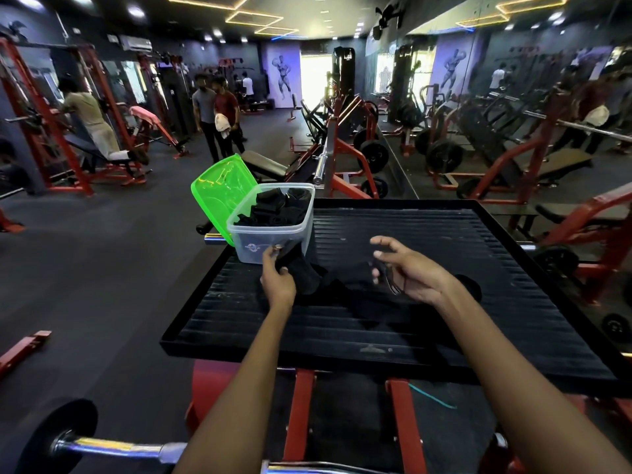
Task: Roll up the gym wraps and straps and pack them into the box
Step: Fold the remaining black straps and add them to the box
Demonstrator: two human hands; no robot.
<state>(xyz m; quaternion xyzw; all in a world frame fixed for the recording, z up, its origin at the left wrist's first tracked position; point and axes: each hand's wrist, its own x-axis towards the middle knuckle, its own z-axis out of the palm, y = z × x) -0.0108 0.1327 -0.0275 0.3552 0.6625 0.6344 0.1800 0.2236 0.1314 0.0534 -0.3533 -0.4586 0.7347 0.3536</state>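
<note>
Two hands over the ribbed platform (444, 241): left hand (277, 280) gripping a black strap (302, 273), right hand (408, 273) loosely spread

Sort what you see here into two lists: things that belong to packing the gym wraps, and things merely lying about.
Belongs to the job:
clear box
green lid
black strap in the left hand
right hand

Just lying about:
barbell
black platform
weight plates
</note>
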